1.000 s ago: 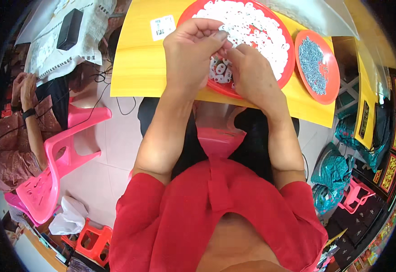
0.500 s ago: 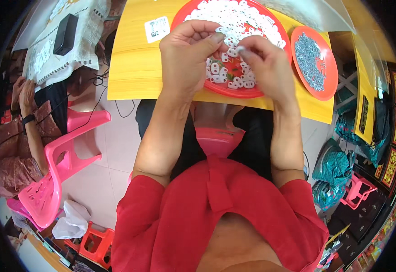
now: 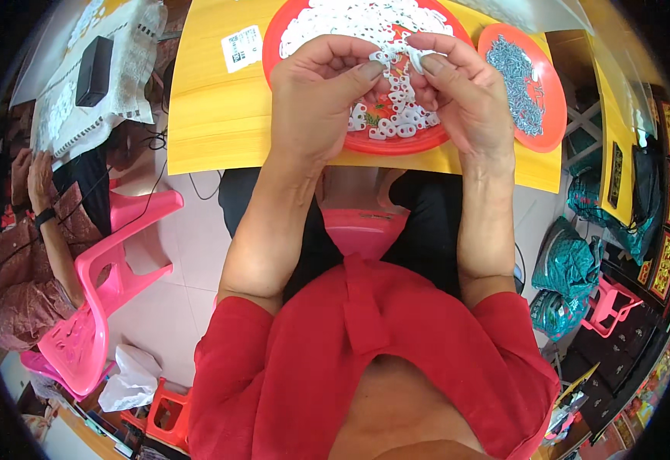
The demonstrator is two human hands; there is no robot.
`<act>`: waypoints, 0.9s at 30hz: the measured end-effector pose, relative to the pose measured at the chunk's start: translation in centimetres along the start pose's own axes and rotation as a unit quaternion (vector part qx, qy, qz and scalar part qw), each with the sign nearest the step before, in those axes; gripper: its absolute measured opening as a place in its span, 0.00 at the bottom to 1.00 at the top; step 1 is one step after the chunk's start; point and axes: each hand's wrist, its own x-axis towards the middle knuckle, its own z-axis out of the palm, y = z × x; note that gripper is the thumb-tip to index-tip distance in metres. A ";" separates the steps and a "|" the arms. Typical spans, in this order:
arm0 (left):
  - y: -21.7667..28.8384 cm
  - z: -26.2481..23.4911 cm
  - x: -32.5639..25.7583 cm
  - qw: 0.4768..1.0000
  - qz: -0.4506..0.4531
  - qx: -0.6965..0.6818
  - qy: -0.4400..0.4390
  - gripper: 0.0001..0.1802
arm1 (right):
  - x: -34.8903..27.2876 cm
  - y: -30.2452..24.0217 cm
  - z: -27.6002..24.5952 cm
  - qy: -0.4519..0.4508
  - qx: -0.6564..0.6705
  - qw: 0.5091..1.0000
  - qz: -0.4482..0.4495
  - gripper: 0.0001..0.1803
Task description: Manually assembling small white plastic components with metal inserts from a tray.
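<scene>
Over a round red tray (image 3: 385, 146), both my hands are raised close together. My left hand (image 3: 308, 100) is closed, its thumb and forefinger pinching a small white plastic piece with two holes (image 3: 382, 57). My right hand (image 3: 474, 103) pinches another small white piece (image 3: 416, 61) between thumb and forefinger, its lower fingers curled beneath. A narrow gap separates the fingertips of the two hands. Many similar white pieces (image 3: 408, 121) lie in the tray below, over its printed pattern.
Right of the tray, a smaller red plate (image 3: 553, 115) holds silvery metal bits, apparently screws (image 3: 515, 73). Both stand on a yellow table (image 3: 212, 100) with a white label (image 3: 241, 49). At left, another person's hands (image 3: 37, 180) rest near a cloth-covered table (image 3: 124, 69); a pink chair (image 3: 93, 330) stands there.
My right hand has turned so more of its palm and the white piece show. The white piece at my left fingertips is now plainly visible. The whole view has shifted slightly.
</scene>
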 end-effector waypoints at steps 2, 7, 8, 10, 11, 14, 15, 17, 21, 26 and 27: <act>0.0 0.1 0.0 1.000 0.001 0.001 0.001 0.07 | -0.1 0.1 0.1 0.006 -0.008 1.000 -0.007 0.13; -0.1 0.2 -0.1 1.000 0.001 0.003 0.008 0.07 | -0.3 0.1 0.7 0.040 -0.022 0.999 -0.006 0.13; -0.1 0.2 -0.1 1.000 -0.001 0.002 0.006 0.07 | -0.3 0.1 0.6 0.041 -0.038 0.998 -0.021 0.12; -0.1 0.2 -0.1 1.000 -0.003 0.001 0.005 0.06 | -0.3 0.1 0.7 0.041 -0.054 0.997 -0.035 0.11; -0.1 0.2 -0.1 1.000 -0.010 -0.003 0.003 0.06 | -0.2 0.2 0.8 0.071 -0.140 0.984 -0.083 0.10; -0.1 0.3 -0.1 1.000 -0.014 0.006 0.000 0.06 | -0.4 0.1 1.0 0.094 -0.236 0.958 -0.132 0.08; -0.1 0.4 -0.1 1.000 -0.012 0.019 -0.001 0.06 | -0.5 0.1 1.1 0.087 -0.248 0.956 -0.134 0.07; -0.1 0.5 -0.2 1.000 -0.009 0.022 -0.004 0.06 | -0.5 0.0 1.5 0.071 -0.247 0.956 -0.139 0.07; -0.1 0.9 -0.4 0.999 -0.009 0.031 -0.009 0.06 | -0.5 0.0 1.7 0.028 -0.221 0.966 -0.131 0.07; -0.3 1.2 -0.7 1.000 -0.010 0.023 -0.011 0.06 | -0.5 0.3 1.8 0.013 -0.167 0.980 -0.109 0.07; -0.3 1.3 -0.8 1.000 -0.007 0.016 -0.004 0.05 | -0.5 0.4 1.8 0.014 -0.163 0.979 -0.119 0.07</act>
